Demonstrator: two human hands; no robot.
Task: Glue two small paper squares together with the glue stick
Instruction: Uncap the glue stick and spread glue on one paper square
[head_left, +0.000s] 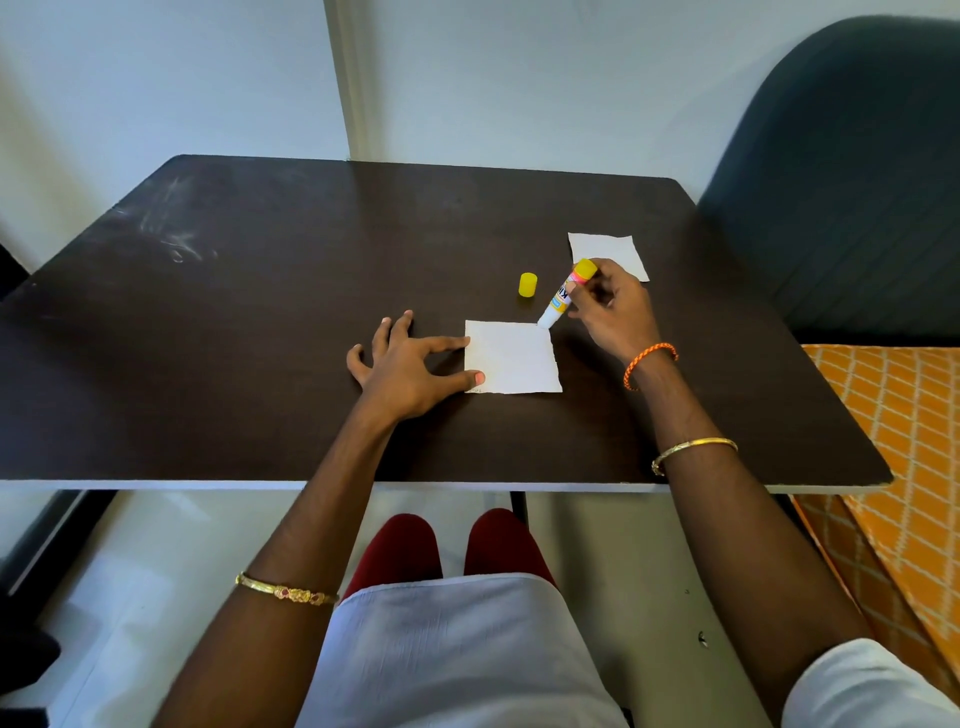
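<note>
A white paper square (511, 358) lies flat on the dark table (260, 322), right of centre. My left hand (402, 364) rests spread on the table, its index finger and thumb pinning the square's left edge. In my right hand (610, 312) is the uncapped glue stick (563, 294), tilted with its yellow base up. Its white tip touches the square's far right corner. A second white paper square (608, 254) lies farther back on the right, partly hidden by my right hand. The yellow cap (528, 285) stands on the table just left of the stick.
A dark padded chair (841, 182) stands at the table's right back corner. Orange patterned fabric (904, 467) lies to the right below the table edge. A white wall runs behind the table. My knees show under the near edge.
</note>
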